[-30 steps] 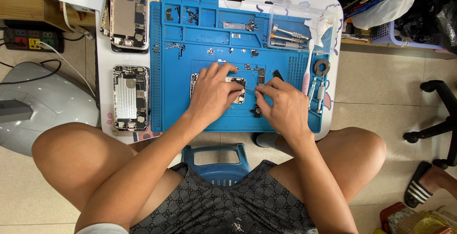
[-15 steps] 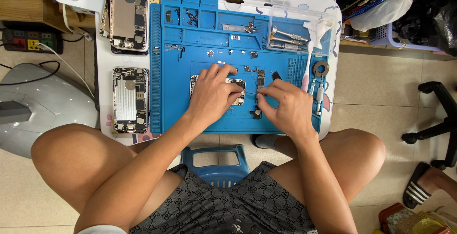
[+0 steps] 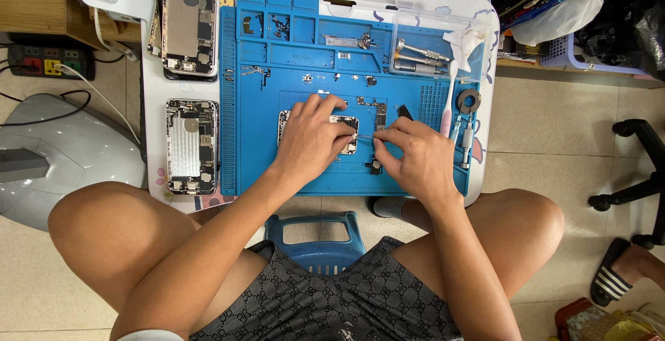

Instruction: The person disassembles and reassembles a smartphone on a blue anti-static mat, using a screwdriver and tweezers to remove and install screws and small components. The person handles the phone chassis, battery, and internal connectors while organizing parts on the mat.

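Left hand (image 3: 312,140): palm down, fingers spread over a small opened phone body (image 3: 350,133) at the centre of the blue repair mat (image 3: 305,71), seemingly pinning it steady; it grips nothing.

Right hand (image 3: 415,157): fingers pinched together on a thin tool, probably tweezers (image 3: 367,137), tip aimed at the phone body's right edge. Pinch grip suits fine work.

Loose small parts (image 3: 377,116): on the mat just above and below the hands, kept near.

Screw compartments (image 3: 277,25): mat's top rim, holding tiny fasteners.

Two opened phone chassis (image 3: 188,147): stacked along the white table's left side, off the mat, well apart from the hands.

Clear tray (image 3: 429,53): upper right, holding screwdrivers.
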